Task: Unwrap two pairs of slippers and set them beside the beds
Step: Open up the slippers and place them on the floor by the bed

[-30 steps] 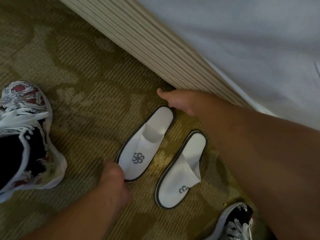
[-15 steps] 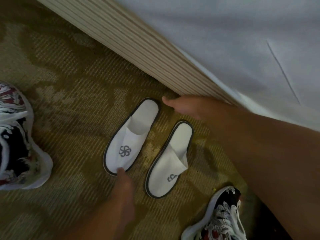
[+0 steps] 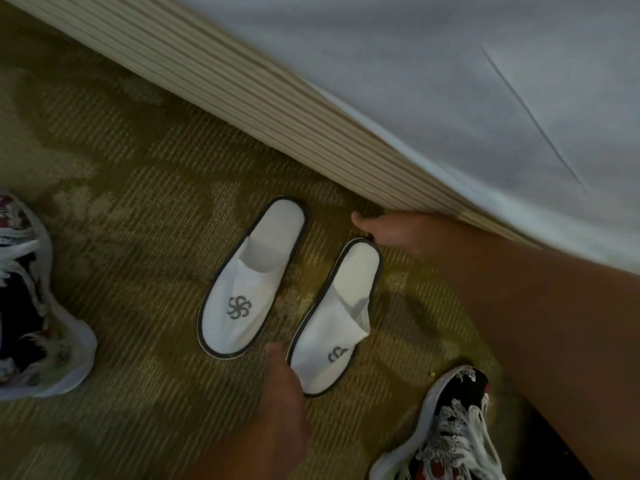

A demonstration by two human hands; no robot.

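pair out of its wrapping, flat on the carpet [image 3: 138, 174], just beside the striped bed base [image 3: 277, 109], heels toward it, likely so feet slide in straight off the bed. slipper with full logo [image 3: 252, 278] lies free. slipper with creased upper [image 3: 339, 313]: right hand [image 3: 384, 230] at its heel, left hand [image 3: 280, 375] at its toe edge, probably squaring it to its mate. fingers of both hands blurred or hidden; gripping or only touching, cannot tell.
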